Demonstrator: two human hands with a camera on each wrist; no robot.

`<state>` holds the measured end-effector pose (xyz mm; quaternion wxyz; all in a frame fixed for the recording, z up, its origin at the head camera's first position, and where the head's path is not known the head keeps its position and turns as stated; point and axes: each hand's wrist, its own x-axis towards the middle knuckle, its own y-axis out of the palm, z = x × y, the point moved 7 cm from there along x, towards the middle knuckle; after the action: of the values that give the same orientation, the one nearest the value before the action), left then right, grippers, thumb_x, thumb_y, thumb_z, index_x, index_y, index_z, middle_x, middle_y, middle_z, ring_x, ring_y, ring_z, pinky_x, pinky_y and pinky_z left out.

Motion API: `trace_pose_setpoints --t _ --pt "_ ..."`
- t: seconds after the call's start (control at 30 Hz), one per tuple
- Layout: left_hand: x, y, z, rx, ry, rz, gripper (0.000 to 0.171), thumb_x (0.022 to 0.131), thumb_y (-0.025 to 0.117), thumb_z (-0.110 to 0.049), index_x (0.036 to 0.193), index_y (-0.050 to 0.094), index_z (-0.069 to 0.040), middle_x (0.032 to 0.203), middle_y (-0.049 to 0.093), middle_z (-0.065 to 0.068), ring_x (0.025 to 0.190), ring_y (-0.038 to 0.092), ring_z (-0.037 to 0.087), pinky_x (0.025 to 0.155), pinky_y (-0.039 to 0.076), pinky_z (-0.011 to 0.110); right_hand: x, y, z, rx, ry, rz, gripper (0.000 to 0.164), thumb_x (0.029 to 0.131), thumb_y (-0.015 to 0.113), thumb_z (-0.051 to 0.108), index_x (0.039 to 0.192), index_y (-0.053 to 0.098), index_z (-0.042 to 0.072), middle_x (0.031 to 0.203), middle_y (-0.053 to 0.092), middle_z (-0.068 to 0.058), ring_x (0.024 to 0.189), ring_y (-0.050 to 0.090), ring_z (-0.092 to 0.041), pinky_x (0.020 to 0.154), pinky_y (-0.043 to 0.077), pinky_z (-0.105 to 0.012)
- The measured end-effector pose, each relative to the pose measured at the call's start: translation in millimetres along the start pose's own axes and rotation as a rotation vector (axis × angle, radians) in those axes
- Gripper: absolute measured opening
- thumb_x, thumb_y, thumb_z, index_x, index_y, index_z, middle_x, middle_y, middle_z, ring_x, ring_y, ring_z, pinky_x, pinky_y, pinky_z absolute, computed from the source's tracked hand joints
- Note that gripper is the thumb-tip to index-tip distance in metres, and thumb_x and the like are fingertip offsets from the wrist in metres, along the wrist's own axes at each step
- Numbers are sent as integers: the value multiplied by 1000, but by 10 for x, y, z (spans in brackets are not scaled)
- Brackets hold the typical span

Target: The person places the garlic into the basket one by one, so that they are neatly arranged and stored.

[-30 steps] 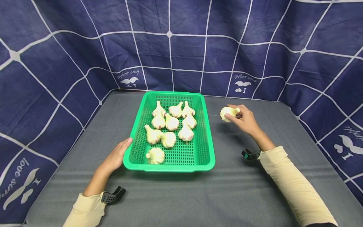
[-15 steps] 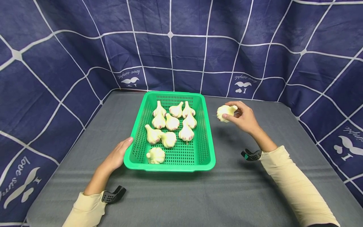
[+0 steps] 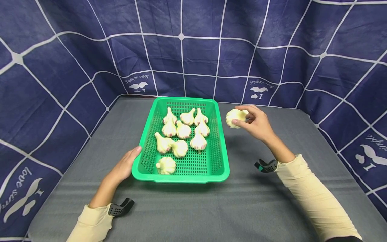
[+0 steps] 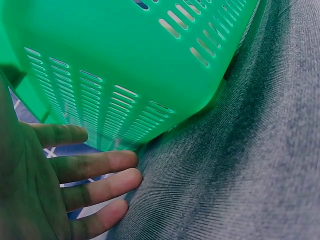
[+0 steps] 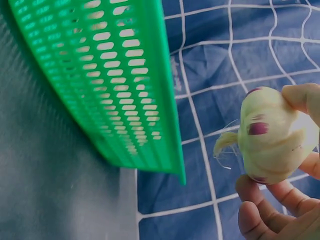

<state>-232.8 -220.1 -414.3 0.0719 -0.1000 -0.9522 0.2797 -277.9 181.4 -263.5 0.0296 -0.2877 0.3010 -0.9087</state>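
Note:
My right hand point(image 3: 258, 123) pinches a pale garlic bulb point(image 3: 234, 118) between thumb and fingers, just right of the green plastic basket point(image 3: 181, 178). In the right wrist view, the bulb point(image 5: 272, 145) shows purple patches and a tuft of roots pointing at the basket's slotted wall. Several garlic bulbs point(image 3: 183, 130) lie inside the basket, most at its back and left. At the basket's left side rests my left hand point(image 3: 122, 168), fingertips at the rim. The left wrist view shows its fingers point(image 4: 100, 190) extended beside the slotted wall.
A grey cloth point(image 3: 193, 211) covers the table under the basket. Behind and on both sides hangs a navy curtain point(image 3: 199, 57) with white grid lines. Each wrist carries a black camera mount, such as the left mount point(image 3: 121, 207).
My right hand has moved left and slightly back with the garlic bulb, closer to the basket's right rim. The left hand and the basket have stayed in place.

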Motion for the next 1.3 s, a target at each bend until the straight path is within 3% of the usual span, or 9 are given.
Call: trace_pose_setpoints --t 0.37,0.67,0.93,1.1,1.2,1.3 --pt "0 -9 -5 -1 30 -22 61 108 21 -35 127 56 12 109 65 19 100 55 17 89 43 30 67 207 -143 113 33 124 41 81 79 1 118 64 -2 106 61 -11 74 62 -13 62 49 -19" --pt "1 -12 -21 3 11 -10 61 108 21 -35 129 55 11 110 64 18 99 55 16 88 43 26 107 360 -9 170 -13 238 43 80 79 0 121 67 -2 113 58 -14 82 67 -16 67 52 -22" --pt "6 -10 -12 0 14 -7 60 108 21 -35 127 56 11 104 65 16 96 55 17 87 44 27 129 510 52 182 48 340 44 80 77 -1 122 63 -4 110 61 -16 84 66 -21 69 54 -25" --pt "-7 -9 -19 5 8 -9 61 108 21 -35 130 54 11 111 63 19 101 54 19 92 43 35 135 605 86 181 76 384 41 80 77 -1 117 60 -3 103 65 -15 81 64 -23 68 53 -26" --pt "-7 -8 -16 10 4 -8 61 108 21 -35 131 53 11 114 63 21 104 54 21 95 42 40 138 653 116 184 59 397 41 79 78 -1 116 60 -2 107 65 -14 84 65 -25 69 54 -28" --pt "0 -6 -11 12 1 -9 61 108 21 -35 131 54 11 113 63 20 104 54 22 93 43 36 136 699 144 195 39 405 42 79 78 0 117 61 -1 115 61 -14 90 67 -28 73 56 -32"
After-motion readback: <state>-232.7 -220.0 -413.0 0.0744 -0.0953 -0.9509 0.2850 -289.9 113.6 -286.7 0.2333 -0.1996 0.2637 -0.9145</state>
